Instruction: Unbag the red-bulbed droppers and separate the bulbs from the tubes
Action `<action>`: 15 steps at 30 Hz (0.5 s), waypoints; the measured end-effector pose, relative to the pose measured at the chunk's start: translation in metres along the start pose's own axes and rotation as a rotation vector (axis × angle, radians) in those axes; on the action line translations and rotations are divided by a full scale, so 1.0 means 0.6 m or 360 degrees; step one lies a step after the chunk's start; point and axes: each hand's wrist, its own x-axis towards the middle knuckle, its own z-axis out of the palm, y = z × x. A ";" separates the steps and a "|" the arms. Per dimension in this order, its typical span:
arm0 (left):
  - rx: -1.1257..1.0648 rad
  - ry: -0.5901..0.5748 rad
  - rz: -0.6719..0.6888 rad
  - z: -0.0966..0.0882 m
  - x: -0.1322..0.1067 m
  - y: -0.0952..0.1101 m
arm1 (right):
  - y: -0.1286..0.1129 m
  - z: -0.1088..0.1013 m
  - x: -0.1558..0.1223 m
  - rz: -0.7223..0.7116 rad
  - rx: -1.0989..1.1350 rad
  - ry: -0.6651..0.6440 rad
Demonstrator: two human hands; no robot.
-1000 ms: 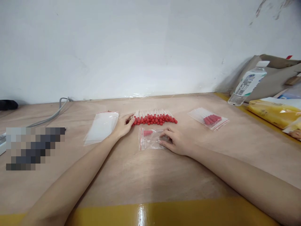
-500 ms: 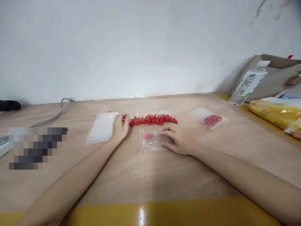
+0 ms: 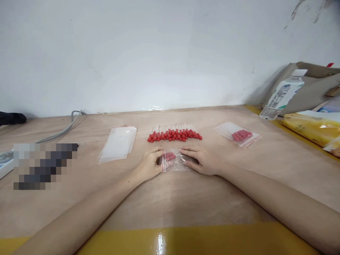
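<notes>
Bag of clear plastic [image 3: 178,163] with red tips [image 3: 170,156] inside, left hand [image 3: 151,163] gripping its nine-o'clock edge, right hand [image 3: 205,160] touching its three-o'clock end, grip unclear, red-tipped sticks [image 3: 175,134] at twelve, filled bag [image 3: 251,140] at two

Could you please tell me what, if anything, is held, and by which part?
The left hand holds the clear bag at its red-lined end; the right hand touches the opposite end, though whether it grips is unclear.

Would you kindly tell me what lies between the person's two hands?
In the head view, a clear bag with red pieces inside lies between the left hand, at its red-striped end, and the right hand, at the other.
</notes>
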 end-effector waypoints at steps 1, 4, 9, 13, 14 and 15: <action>0.0029 -0.0006 -0.0012 0.001 0.001 -0.001 | 0.000 0.000 0.000 0.0001 0.0008 0.0002; 0.0175 -0.0012 0.0029 0.002 0.001 0.000 | 0.000 0.002 0.001 0.0005 0.0031 0.0017; 0.0430 -0.0094 0.0091 -0.011 -0.002 0.010 | 0.000 0.004 0.001 0.0029 0.0082 0.0034; 0.0228 -0.0132 0.0140 -0.024 -0.009 0.006 | 0.001 0.005 -0.001 0.0047 0.0087 0.0041; 0.0126 -0.0132 0.0111 -0.025 -0.010 0.004 | 0.001 0.006 -0.001 0.0040 0.0085 0.0040; 0.0011 -0.0141 0.0056 -0.025 -0.012 0.001 | 0.001 0.006 -0.001 0.0035 0.0083 0.0040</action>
